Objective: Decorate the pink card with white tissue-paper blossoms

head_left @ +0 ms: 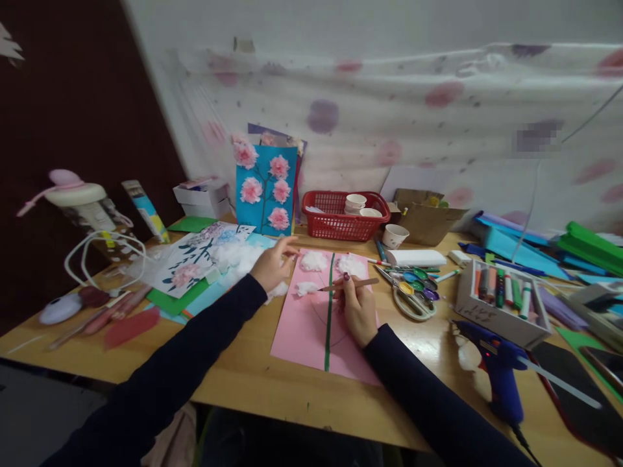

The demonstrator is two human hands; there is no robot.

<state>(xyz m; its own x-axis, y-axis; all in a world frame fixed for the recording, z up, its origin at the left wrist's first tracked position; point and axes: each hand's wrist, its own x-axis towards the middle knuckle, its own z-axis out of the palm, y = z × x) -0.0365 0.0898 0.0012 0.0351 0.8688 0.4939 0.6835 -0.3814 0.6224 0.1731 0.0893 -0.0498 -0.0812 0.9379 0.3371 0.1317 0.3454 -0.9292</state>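
Head view: the pink sheet (296,334) lies on the table (233,383) in front of me, a green stripe (328,337) running down it. My right hand (359,308) grips a slim brush (366,283) between thumb and fingers, its handle slanting low across the stripe and its tip beside the lower white tuft (306,289). I cannot tell whether tip and tuft touch. My left hand (272,264) is open, fingers parted, near the sheet's upper left edge, and I see nothing in it.

Two more tufts sit higher up, the upper left tuft (313,261) and the upper right tuft (350,263). That right one lies just beyond my fingers, so I'd lift the knuckles a little rather than drag them through it. The fluff looks loose and apt to cling, so light dabs with the very tip should suit it better than strokes, which could pull fibres or shift the tuft. A fingertip of the left hand on a bare margin would steady the paper without flattening anything. Raising the wrist would also spare the thin curved lines drawn beneath it.

On the right, the scissors (417,310) lie by the small paint pots (413,284), so I'd swing the brush handle up clear of both
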